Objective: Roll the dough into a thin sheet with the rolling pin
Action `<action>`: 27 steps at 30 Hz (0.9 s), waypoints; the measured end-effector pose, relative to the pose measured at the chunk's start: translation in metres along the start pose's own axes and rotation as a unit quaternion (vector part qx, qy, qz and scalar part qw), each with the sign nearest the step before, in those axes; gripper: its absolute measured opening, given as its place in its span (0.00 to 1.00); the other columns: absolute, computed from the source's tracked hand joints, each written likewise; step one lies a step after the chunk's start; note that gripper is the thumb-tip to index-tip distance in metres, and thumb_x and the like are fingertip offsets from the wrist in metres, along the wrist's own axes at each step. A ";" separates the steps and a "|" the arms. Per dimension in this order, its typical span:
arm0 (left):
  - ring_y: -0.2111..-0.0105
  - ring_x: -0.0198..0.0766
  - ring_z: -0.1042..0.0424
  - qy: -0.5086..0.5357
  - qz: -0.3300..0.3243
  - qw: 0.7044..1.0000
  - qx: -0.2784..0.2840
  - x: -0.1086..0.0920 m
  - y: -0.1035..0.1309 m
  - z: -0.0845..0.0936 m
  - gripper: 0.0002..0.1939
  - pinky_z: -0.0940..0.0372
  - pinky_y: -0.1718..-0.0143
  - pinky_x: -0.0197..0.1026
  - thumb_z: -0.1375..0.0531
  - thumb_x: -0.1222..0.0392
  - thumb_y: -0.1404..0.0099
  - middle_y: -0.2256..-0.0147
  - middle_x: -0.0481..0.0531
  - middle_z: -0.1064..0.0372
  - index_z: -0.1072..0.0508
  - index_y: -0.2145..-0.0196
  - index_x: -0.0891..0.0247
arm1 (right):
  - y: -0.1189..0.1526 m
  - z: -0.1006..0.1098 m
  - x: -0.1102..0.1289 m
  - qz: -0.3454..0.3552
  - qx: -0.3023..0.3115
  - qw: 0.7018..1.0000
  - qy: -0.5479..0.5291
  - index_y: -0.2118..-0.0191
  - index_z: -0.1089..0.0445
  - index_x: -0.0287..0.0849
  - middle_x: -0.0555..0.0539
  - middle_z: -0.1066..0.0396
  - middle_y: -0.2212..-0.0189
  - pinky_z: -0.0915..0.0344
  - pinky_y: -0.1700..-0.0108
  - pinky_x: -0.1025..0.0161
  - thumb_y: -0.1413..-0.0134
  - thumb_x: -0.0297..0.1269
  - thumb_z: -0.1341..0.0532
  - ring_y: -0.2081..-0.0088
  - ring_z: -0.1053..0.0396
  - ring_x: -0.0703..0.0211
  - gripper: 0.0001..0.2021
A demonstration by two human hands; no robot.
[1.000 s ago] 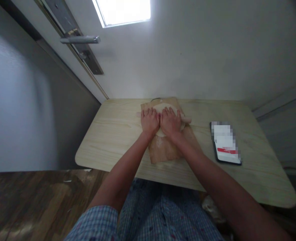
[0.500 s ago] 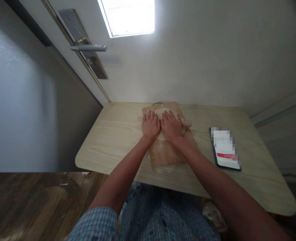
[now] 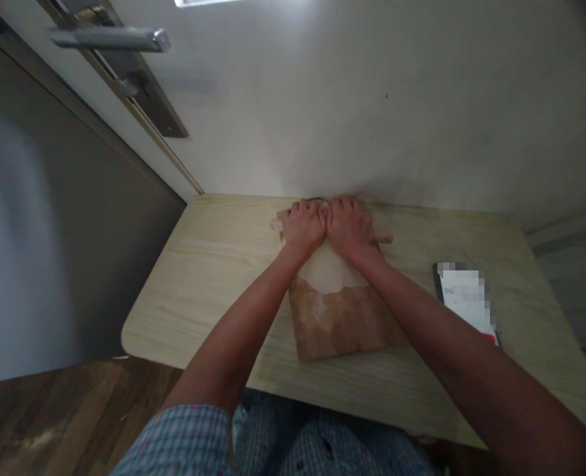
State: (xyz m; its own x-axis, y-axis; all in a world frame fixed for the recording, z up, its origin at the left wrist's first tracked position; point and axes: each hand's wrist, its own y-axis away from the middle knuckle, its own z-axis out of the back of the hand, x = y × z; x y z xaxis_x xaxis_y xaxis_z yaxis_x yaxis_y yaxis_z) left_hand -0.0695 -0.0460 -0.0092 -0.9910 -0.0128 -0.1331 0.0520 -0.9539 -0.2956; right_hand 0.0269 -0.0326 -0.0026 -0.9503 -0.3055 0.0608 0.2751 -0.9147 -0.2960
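Note:
A wooden board [image 3: 345, 327] lies on the light wood table, with a flat pale sheet of dough [image 3: 325, 271] spread over its far part. Across the dough's far end runs a rolling pin [image 3: 384, 238], its two ends sticking out past my hands. My left hand [image 3: 303, 225] is curled over the pin's left part. Beside it, thumbs touching, my right hand [image 3: 348, 223] wraps the right part. Both hands cover the middle of the pin and the far edge of the dough.
A phone [image 3: 464, 297] lies on the table [image 3: 213, 264] to the right, partly behind my right forearm. Beyond the table's back edge stands a pale door [image 3: 273, 132] with a metal handle [image 3: 109, 38] at upper left.
My hands have moved to the far end of the board with the rolling pin, and their fingers have curled round it. More of the near dough shows. The view has tilted down and come closer.

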 end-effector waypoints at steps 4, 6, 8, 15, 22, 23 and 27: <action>0.60 0.46 0.35 0.005 0.014 0.999 0.032 -0.001 -0.014 0.002 0.18 0.41 0.64 0.45 0.60 0.58 0.35 0.61 0.58 0.34 0.33 0.62 0.65 | -0.016 -0.003 -0.005 0.005 0.000 1.000 -0.007 0.61 0.35 0.38 0.38 0.34 0.62 0.43 0.63 0.58 0.42 0.37 0.57 0.60 0.37 0.50 0.16; 0.60 0.45 0.34 0.006 0.018 0.999 0.037 -0.001 -0.021 0.000 0.16 0.41 0.64 0.45 0.59 0.59 0.36 0.62 0.58 0.34 0.34 0.61 0.65 | -0.023 -0.004 -0.006 0.003 0.007 1.000 -0.015 0.61 0.35 0.37 0.38 0.33 0.63 0.42 0.64 0.58 0.43 0.36 0.57 0.61 0.36 0.51 0.16; 0.61 0.44 0.33 0.010 0.027 0.999 0.038 0.000 -0.027 -0.004 0.16 0.41 0.63 0.44 0.59 0.60 0.36 0.62 0.58 0.33 0.34 0.61 0.65 | -0.030 -0.005 -0.008 -0.002 0.018 1.000 -0.018 0.61 0.35 0.37 0.38 0.32 0.64 0.42 0.65 0.59 0.43 0.34 0.58 0.62 0.35 0.52 0.16; 0.63 0.42 0.32 0.027 0.052 0.997 0.042 0.000 -0.045 -0.011 0.17 0.41 0.63 0.42 0.60 0.58 0.35 0.64 0.57 0.31 0.35 0.61 0.63 | -0.049 -0.005 -0.009 -0.020 0.038 0.999 -0.014 0.61 0.33 0.35 0.37 0.30 0.65 0.40 0.66 0.59 0.43 0.33 0.58 0.65 0.32 0.53 0.17; 0.65 0.42 0.31 0.043 0.054 0.996 0.058 -0.001 -0.056 -0.007 0.19 0.40 0.66 0.41 0.61 0.56 0.34 0.66 0.57 0.31 0.34 0.63 0.63 | -0.060 -0.005 -0.010 -0.025 0.026 0.999 -0.016 0.63 0.31 0.33 0.36 0.29 0.70 0.39 0.66 0.58 0.43 0.34 0.58 0.66 0.32 0.52 0.19; 0.65 0.42 0.31 0.043 0.054 0.996 0.057 -0.001 -0.058 -0.007 0.18 0.40 0.66 0.41 0.60 0.56 0.34 0.66 0.57 0.31 0.33 0.63 0.63 | -0.062 -0.006 -0.010 -0.023 0.025 0.999 -0.017 0.64 0.31 0.33 0.36 0.29 0.70 0.39 0.66 0.57 0.44 0.34 0.58 0.66 0.32 0.52 0.19; 0.64 0.43 0.31 0.048 0.051 0.996 0.051 0.000 -0.061 -0.008 0.18 0.40 0.65 0.42 0.59 0.57 0.35 0.66 0.58 0.31 0.31 0.65 0.63 | -0.067 -0.006 -0.011 -0.011 0.025 1.000 -0.003 0.66 0.29 0.32 0.35 0.29 0.70 0.39 0.67 0.55 0.45 0.34 0.57 0.67 0.31 0.50 0.19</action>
State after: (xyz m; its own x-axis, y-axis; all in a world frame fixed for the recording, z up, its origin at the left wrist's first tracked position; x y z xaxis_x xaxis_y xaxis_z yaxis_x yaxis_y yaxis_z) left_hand -0.0717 0.0148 0.0012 -0.9647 -0.0880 -0.2481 0.1351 -0.9744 -0.1795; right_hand 0.0185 0.0333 0.0109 -0.9550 -0.2875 0.0724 0.2623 -0.9331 -0.2459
